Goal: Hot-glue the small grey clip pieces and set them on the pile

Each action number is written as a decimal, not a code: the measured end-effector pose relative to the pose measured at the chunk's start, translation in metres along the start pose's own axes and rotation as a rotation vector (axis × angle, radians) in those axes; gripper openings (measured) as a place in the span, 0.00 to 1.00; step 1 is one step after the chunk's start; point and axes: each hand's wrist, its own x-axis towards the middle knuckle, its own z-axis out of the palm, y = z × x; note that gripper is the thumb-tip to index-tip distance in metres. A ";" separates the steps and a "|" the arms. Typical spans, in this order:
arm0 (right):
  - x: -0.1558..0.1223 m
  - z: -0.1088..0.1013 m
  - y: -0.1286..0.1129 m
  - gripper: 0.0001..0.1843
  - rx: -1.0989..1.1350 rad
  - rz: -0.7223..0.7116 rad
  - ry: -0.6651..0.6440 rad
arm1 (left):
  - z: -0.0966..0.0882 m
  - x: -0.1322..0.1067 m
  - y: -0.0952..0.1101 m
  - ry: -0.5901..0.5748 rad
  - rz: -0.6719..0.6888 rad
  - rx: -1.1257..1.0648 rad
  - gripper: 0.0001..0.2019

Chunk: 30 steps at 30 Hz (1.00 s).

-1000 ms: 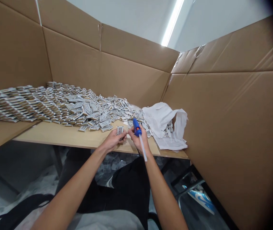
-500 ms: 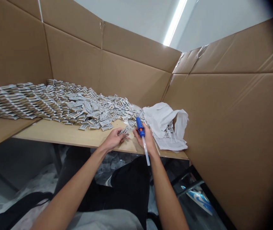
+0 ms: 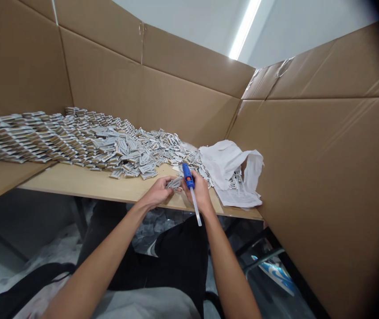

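Observation:
My left hand (image 3: pixel 158 191) is closed on a small flat grey-white piece (image 3: pixel 175 183), pinched between thumb and fingers over the front of the table. My right hand (image 3: pixel 198 190) grips a blue glue gun (image 3: pixel 188 176) with an orange part on its body. A clear glue stick (image 3: pixel 195 207) sticks out of the gun's back end toward me. The gun's far end points away from me, close to the held piece; whether they touch I cannot tell. A loose heap of similar grey-white pieces (image 3: pixel 136 153) lies just beyond my hands.
Neatly stacked rows of pieces (image 3: pixel 26 137) fill the table's left side. A white plastic bag (image 3: pixel 224 161) with more pieces stands at the right. Cardboard walls (image 3: pixel 189 102) enclose the wooden table (image 3: pixel 109 182) at the back and sides. My legs are under its front edge.
My right hand has moved left with the glue gun, closer to the piece in my left hand. The held piece has turned slightly; my left hand has barely moved.

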 end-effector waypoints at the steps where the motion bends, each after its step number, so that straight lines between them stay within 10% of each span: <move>1: 0.000 0.000 -0.001 0.07 -0.001 0.003 0.006 | 0.000 0.000 0.001 0.006 -0.006 -0.007 0.20; 16: -0.005 0.011 -0.013 0.06 -0.150 0.002 0.046 | 0.000 0.001 -0.009 0.074 -0.053 -0.069 0.20; 30: -0.002 -0.030 0.009 0.23 0.187 0.127 -0.093 | 0.000 0.008 -0.010 0.433 -0.022 -0.164 0.17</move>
